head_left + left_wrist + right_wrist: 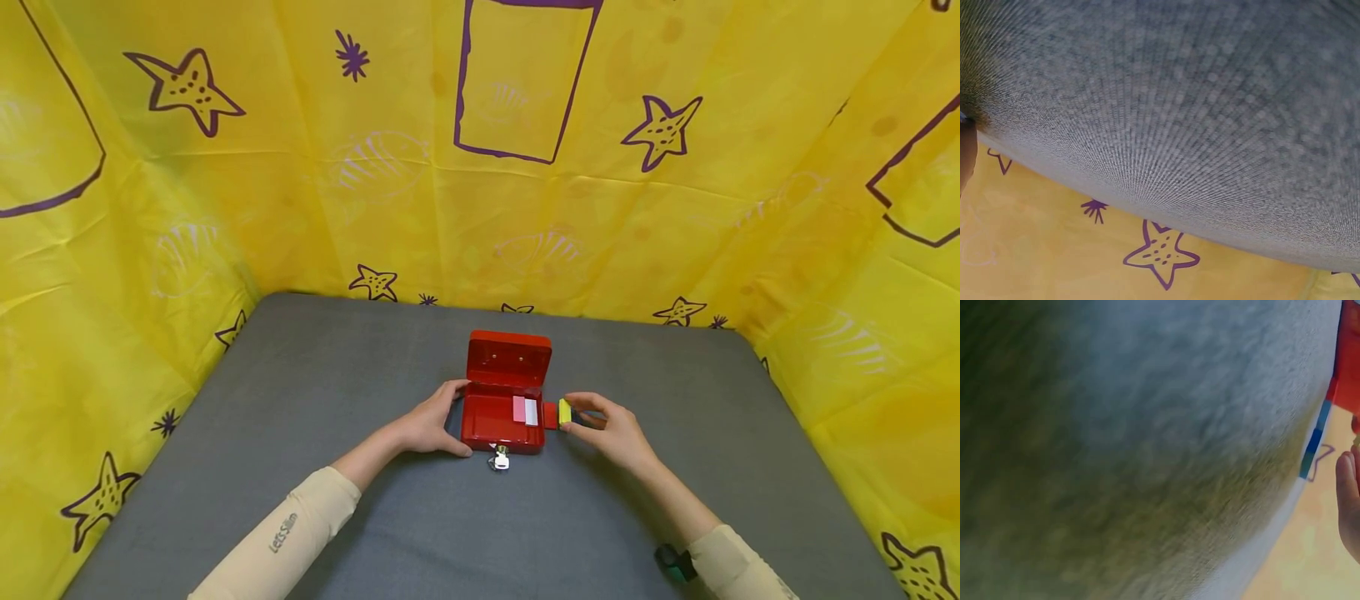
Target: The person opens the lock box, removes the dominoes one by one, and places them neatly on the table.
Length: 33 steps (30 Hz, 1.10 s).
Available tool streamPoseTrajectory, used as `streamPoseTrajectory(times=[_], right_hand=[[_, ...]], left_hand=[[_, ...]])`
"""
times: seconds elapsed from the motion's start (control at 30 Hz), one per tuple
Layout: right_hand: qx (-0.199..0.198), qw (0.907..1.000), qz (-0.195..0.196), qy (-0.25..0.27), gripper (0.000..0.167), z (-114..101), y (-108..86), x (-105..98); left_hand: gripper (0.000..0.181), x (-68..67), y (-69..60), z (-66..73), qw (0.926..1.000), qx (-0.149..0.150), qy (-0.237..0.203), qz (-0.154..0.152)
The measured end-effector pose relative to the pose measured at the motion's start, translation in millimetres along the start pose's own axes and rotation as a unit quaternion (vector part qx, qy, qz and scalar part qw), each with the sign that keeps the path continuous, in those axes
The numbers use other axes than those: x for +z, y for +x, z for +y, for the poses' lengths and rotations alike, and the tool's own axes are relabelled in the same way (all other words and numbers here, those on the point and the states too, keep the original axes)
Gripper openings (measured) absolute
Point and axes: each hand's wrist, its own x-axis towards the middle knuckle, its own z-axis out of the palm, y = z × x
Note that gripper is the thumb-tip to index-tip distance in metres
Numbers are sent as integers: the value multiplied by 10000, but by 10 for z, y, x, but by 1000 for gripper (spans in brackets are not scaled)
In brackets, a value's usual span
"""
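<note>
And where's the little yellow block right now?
In the head view, the yellow block is pinched in the right hand, just right of the red block beside the open red box.

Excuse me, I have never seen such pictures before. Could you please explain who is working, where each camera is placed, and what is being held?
There is no robot here: a person works with two bare hands. The wide picture comes from a camera on the head, looking down. The other two come from cameras on the wrists; they show mostly the grey table, with only a little of each hand.

On the table stands a red box, its lid open, a pink block and a white block inside. A red block is beside it. The left hand spans the box's left side. The right hand pinches a yellow block.
</note>
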Motion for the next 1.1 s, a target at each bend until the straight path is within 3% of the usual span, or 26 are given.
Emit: streamPoseTrajectory(times=[0.37, 0.73, 1.1], right_hand=[[-28, 9999, 84, -55, 46, 105, -42, -132], [60, 9985, 95, -541, 45, 257, -33, -238], [-262, 9944, 45, -1022, 42, 362, -42, -366]], left_hand=[[104, -2, 18, -16, 9999, 118, 81, -17], [104, 10, 11, -36, 9998, 211, 45, 36], [104, 15, 4, -17, 10000, 26, 57, 60]])
